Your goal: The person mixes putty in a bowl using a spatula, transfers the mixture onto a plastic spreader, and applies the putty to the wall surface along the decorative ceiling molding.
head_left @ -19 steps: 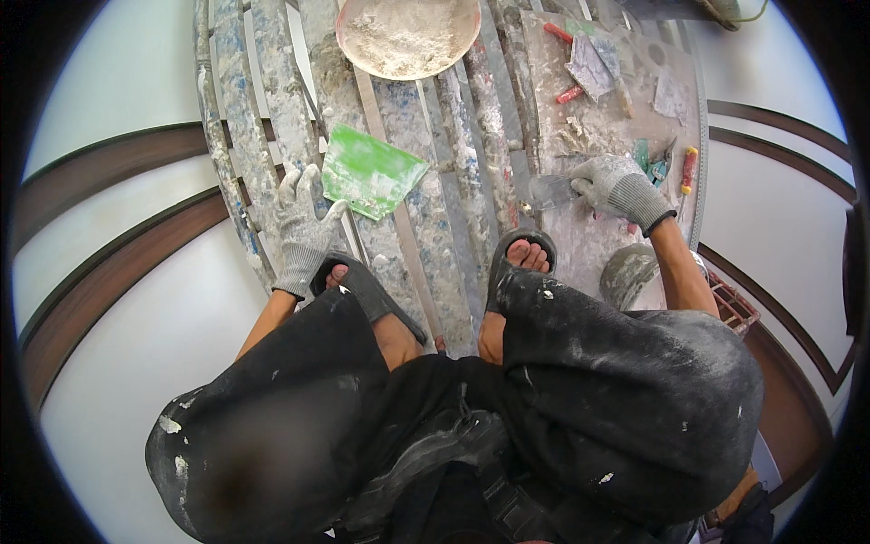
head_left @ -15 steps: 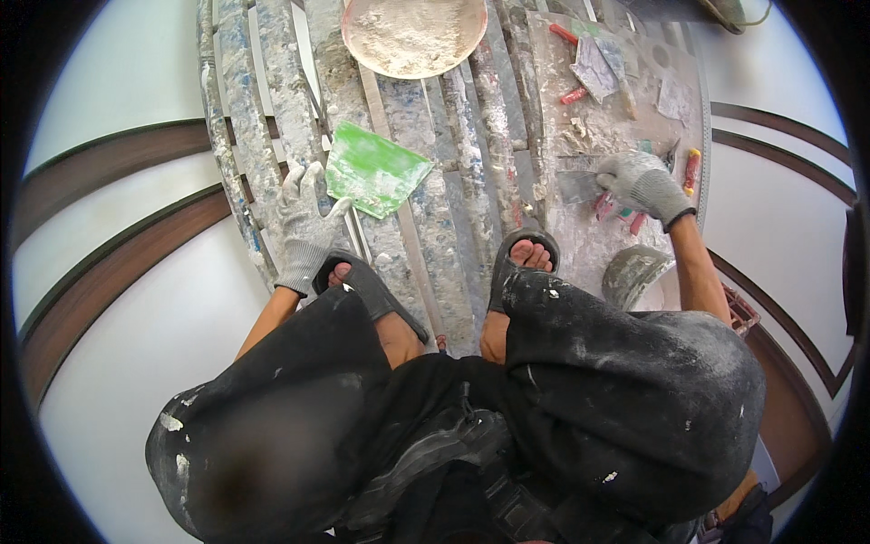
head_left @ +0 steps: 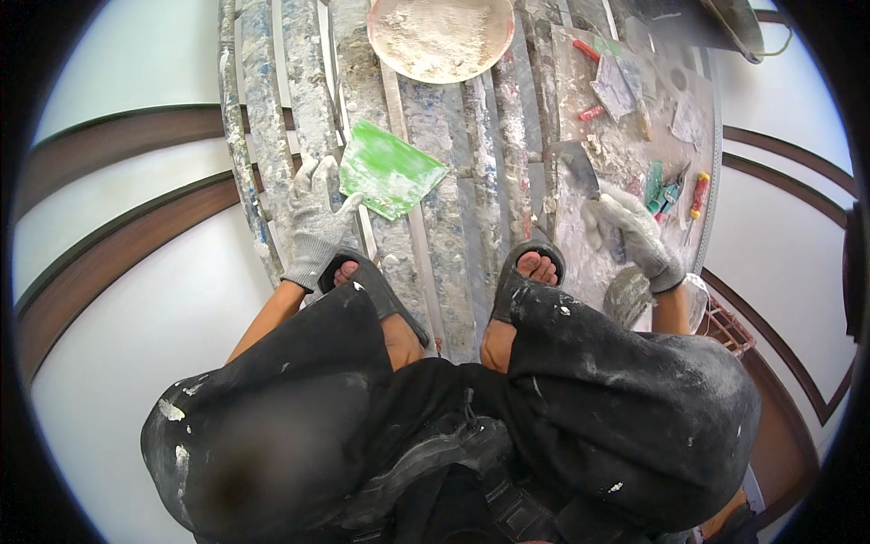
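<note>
I squat on a plaster-caked plank platform (head_left: 453, 227) in dark sandals. My left hand (head_left: 315, 218), in a grey work glove, grips the corner of a green square plastering board (head_left: 391, 170) that lies tilted on the planks. My gloved right hand (head_left: 632, 231) is closed on the handle of a grey metal putty knife (head_left: 575, 168), its blade pointing away from me over a smeared board. A round pan of whitish plaster (head_left: 441, 36) sits at the far end of the planks.
Several small tools lie on the right of the platform: red-handled ones (head_left: 699, 192), green-handled ones (head_left: 654, 181) and scrapers (head_left: 614, 86). A bucket (head_left: 725, 23) stands at the top right. The platform edges drop off to white walls with dark brown trim on both sides.
My right hand has shifted left and back toward me and now holds the putty knife. The left hand and green board have stayed about where they were.
</note>
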The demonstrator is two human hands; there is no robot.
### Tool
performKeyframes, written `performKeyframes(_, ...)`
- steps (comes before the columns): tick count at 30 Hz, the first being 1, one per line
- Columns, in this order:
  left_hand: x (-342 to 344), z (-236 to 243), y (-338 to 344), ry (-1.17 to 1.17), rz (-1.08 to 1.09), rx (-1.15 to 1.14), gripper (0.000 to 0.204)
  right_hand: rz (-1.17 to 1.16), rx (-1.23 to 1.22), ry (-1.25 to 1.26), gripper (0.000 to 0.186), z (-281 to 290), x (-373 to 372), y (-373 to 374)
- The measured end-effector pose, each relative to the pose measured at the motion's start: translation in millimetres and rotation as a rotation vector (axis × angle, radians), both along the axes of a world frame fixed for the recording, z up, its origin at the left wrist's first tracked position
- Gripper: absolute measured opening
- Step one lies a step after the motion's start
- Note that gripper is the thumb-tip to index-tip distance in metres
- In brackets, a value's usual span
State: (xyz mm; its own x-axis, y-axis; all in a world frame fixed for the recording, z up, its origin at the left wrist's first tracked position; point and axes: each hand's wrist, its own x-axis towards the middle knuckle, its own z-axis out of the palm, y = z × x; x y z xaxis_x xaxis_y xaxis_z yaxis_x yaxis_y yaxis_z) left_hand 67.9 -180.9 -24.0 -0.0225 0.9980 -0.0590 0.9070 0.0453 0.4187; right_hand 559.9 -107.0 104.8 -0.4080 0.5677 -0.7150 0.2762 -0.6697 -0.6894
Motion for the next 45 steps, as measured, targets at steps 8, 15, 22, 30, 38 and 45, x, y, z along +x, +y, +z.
performKeyframes(8,8,7,2,-0.06,0.005,-0.054,0.079,-0.222,0.047,-0.054,0.046,-41,-45,-24)
performKeyframes(15,5,10,-3,0.061,-0.015,-0.039,0.08,-0.374,0.087,-0.159,0.064,-87,-95,-38)
performKeyframes(22,6,4,1,0.06,-0.022,-0.023,0.08,0.571,0.355,-0.532,0.073,-53,-134,-70)
performKeyframes(30,13,9,5,0.108,0.015,-0.055,0.085,-0.016,0.146,-0.084,0.061,-32,-107,-39)
performKeyframes(38,25,12,16,0.053,0.096,-0.156,0.07,0.305,0.69,-0.267,0.059,-73,-130,-47)
performKeyframes(45,16,9,18,-0.154,0.153,-0.23,0.057,0.812,0.814,-0.61,0.056,-55,-148,-42)
